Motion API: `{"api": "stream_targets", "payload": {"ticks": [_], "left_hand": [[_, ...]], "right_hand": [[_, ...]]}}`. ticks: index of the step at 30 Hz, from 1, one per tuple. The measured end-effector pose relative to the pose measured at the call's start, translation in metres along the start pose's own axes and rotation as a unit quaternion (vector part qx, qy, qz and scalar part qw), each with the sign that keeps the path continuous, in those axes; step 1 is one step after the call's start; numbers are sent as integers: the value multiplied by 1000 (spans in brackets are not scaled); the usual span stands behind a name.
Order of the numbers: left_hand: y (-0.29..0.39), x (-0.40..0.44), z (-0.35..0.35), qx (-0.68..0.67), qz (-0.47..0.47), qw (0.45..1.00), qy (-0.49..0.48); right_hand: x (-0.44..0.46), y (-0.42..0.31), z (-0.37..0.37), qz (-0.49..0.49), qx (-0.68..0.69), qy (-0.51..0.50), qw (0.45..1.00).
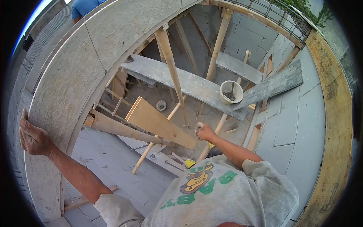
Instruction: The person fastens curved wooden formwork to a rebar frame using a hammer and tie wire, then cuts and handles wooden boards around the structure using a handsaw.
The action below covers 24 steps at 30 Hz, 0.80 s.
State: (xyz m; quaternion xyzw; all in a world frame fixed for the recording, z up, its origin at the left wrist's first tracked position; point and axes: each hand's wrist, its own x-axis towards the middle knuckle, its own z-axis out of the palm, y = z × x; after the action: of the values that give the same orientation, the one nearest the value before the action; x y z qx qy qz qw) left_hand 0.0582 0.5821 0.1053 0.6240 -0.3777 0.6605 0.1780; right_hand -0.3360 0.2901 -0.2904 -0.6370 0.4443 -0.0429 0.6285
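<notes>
My left hand (34, 138) is at the far left, its fingers wrapped over the outer edge of a wide, curved, rough grey slab (72, 68). Near the centre my right hand (201, 130) is closed, fingers curled in; whether something is inside cannot be made out. Just left of it and lower, a tapered light-brown wooden board (159, 123) slants down towards my body. Above and right of the right hand, a white bucket (238, 92) with dark material and a tool handle stands on a grey plank (189, 81).
Wooden posts (169, 62) rise around the planks. A second plank (272, 85) leans right of the bucket. Far below sits a small bucket (161, 105). Rebar (276, 13) runs along the top right. Grey block walls (302, 125) stand at right. Another person in blue (83, 7) is at upper left.
</notes>
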Motion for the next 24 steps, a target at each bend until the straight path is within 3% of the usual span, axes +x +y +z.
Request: {"api": "stream_targets", "payload": {"ticks": [3,4,7,10,12,15,18,21,24], "left_hand": [[-8,-4,6,33,-68,997,2],[-3,-2,7,40,-129,991,0],[45,29,11,180,-114,977,-18],[89,61,45,80,-39,996,-13],[144,89,76,-15,-38,998,-40],[204,126,145,22,4,998,-63],[261,137,210,49,-153,956,-246],[277,135,231,122,-210,889,-388],[241,119,256,96,-236,885,-390]], "right_hand": [[-5,48,-46,54,36,65,996],[0,51,-63,58,42,82,994],[11,61,-94,75,30,102,991],[40,62,-117,78,17,79,994],[66,62,-130,37,-30,73,996],[111,56,-153,-7,-76,80,994],[134,58,-186,-24,-74,86,993],[140,62,-238,-5,-80,102,992],[162,94,-292,29,-80,131,988]]}}
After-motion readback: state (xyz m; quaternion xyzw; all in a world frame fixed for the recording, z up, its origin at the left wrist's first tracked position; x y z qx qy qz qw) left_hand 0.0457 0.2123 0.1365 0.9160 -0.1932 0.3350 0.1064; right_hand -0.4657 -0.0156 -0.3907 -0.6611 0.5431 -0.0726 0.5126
